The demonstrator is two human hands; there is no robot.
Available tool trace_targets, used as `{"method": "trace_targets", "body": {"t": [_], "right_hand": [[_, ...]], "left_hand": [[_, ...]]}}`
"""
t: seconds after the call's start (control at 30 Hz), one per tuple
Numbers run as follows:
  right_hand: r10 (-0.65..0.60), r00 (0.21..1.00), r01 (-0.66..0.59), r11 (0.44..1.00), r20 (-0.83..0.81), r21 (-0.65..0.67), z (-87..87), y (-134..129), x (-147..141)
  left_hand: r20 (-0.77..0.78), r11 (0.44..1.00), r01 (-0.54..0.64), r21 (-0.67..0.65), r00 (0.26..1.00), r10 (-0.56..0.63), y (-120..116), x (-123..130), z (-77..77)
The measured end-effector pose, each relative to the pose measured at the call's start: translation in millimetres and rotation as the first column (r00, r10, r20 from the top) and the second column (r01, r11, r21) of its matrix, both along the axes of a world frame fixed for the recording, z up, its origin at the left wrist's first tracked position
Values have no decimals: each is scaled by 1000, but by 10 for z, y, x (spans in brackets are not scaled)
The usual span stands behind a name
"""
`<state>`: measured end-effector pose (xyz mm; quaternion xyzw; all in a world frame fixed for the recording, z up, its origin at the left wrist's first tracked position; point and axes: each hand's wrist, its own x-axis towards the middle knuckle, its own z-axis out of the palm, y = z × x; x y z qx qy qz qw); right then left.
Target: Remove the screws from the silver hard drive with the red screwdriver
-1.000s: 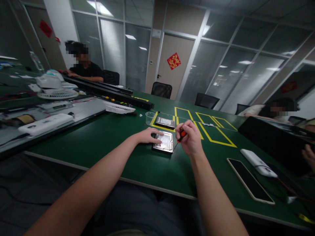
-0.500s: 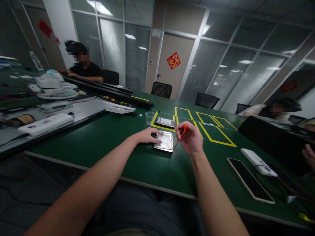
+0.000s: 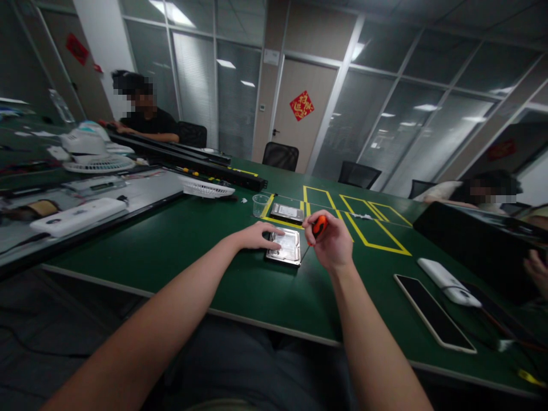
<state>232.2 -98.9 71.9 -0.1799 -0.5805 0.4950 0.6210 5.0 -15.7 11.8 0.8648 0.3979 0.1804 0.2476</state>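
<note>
A silver hard drive (image 3: 290,246) lies flat on the green table in front of me. My left hand (image 3: 257,235) steadies it from its left side, thumb and a finger over its top and the other fingers partly hidden. My right hand (image 3: 331,240) is closed around a screwdriver (image 3: 319,226) with an orange and black handle. The thin shaft slants down to the drive's near right corner, where the tip seems to touch; the screw there is too small to make out. A second hard drive (image 3: 286,213) sits just beyond, within a yellow taped outline.
Left of the second drive stands a clear plastic cup (image 3: 260,205). A phone (image 3: 434,313) and a white power strip (image 3: 448,282) lie right, near a large black case (image 3: 475,245). Fan parts (image 3: 208,186) and a panel (image 3: 149,191) occupy the left. Other people sit around the table.
The screwdriver handle has turned slightly in my right hand, and the fingers have shifted a little. My left hand and the drive stay in place.
</note>
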Motion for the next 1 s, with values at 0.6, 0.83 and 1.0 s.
{"method": "trace_targets", "body": {"t": [0.6, 0.83, 1.0], "right_hand": [[12, 1000, -12, 1000, -24, -5, -8, 3, -1], [-29, 999, 29, 1000, -23, 3, -32, 5, -9], [9, 999, -8, 1000, -50, 19, -40, -12, -15]], "left_hand": [[9, 1000, 8, 19, 1000, -8, 17, 0, -14], [20, 1000, 12, 19, 1000, -13, 19, -3, -14], [16, 1000, 11, 18, 1000, -11, 31, -6, -29]]}}
